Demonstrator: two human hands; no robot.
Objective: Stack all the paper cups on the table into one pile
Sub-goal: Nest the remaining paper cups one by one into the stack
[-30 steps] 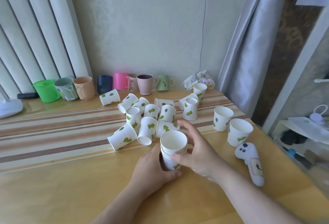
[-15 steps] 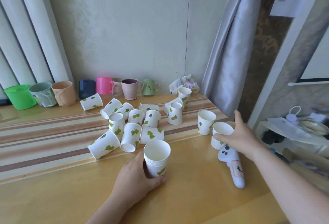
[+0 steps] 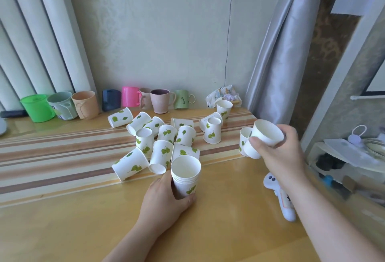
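My left hand grips a stack of white paper cups with green leaf prints, standing upright on the table near the front. My right hand holds a single paper cup lifted off the table at the right, tilted with its mouth up and to the left. Just behind it another upright cup stands on the table. Several loose paper cups, some upright, some on their sides, cluster behind the stack. Three more cups sit farther back right.
A row of coloured plastic mugs lines the wall at the back. A white controller lies on the wooden table under my right forearm. A crumpled packet sits at the back right, next to a grey curtain.
My right hand left the stack, reached to the right, closed on a cup there and lifted it off the table. My left hand kept holding the stack.
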